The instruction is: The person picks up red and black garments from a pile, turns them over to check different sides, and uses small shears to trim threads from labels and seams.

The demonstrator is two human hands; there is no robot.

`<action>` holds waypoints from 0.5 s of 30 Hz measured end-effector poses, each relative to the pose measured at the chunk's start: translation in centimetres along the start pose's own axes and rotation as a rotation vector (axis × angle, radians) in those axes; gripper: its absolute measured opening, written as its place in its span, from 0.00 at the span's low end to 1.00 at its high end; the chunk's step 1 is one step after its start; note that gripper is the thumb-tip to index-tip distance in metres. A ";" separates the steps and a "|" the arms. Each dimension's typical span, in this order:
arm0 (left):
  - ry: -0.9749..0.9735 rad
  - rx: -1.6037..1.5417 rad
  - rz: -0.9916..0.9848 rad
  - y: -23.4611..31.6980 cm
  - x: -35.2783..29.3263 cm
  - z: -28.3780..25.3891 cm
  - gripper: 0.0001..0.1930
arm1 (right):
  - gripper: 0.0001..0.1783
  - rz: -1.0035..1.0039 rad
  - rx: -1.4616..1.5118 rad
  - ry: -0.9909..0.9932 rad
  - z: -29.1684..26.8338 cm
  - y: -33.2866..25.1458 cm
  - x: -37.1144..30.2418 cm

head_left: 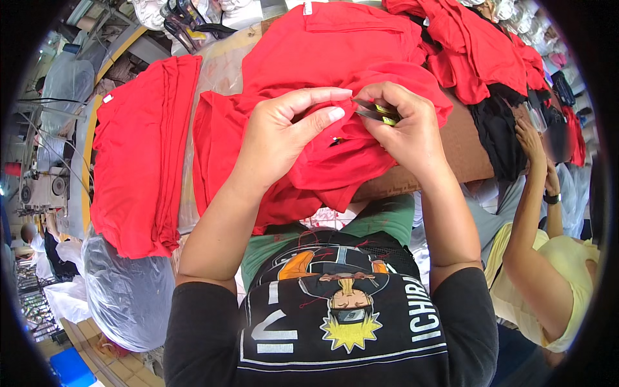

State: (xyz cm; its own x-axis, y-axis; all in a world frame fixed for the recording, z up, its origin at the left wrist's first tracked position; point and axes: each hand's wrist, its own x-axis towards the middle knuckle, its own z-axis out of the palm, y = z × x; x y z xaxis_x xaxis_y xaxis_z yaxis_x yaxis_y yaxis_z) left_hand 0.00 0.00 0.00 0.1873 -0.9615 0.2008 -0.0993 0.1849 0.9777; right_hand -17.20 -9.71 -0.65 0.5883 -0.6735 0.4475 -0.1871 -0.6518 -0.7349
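A red garment (222, 135) lies crumpled in front of me, its near part hanging over the table edge toward my lap. My left hand (274, 129) pinches a raised bit of its cloth between thumb and forefinger. Held in my right hand (412, 129) is a pair of small thread snips (373, 113) with yellow-green marks. Their dark blades point left, close to the pinched cloth and the left fingertips. Whether the blades touch the cloth or a thread, I cannot tell. Some of the red cloth is hidden beneath both hands.
Folded red garments (142, 155) are stacked at left, and more red cloth (361, 39) spreads behind. Brown cardboard (461, 145) covers the table at right. A co-worker (541, 258) sits close on the right, hands near black cloth (500, 129). A clear plastic bag (126, 290) stands lower left.
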 end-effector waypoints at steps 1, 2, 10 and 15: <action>0.003 0.020 -0.014 0.0 0.1 -0.1 0.12 | 0.12 0.008 -0.005 0.004 0.1 0.0 0.0; 0.007 0.041 -0.028 0.0 0.3 -0.2 0.11 | 0.12 0.016 -0.010 0.007 0.2 0.0 0.0; -0.078 0.539 0.575 4.4 1.4 -2.8 0.11 | 0.15 0.185 -0.299 0.060 -5.5 -0.7 7.7; -0.207 0.242 0.576 5.8 -1.5 -4.7 0.23 | 0.20 -0.243 -0.894 -0.120 -13.4 -1.4 10.4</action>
State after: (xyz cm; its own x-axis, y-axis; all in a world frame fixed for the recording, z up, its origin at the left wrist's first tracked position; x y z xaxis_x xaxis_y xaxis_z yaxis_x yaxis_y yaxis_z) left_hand 3.79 3.44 5.63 -0.1512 -0.7458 0.6488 -0.3490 0.6543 0.6709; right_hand -21.36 -20.50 11.90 0.7589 -0.4756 0.4448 -0.5549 -0.8298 0.0594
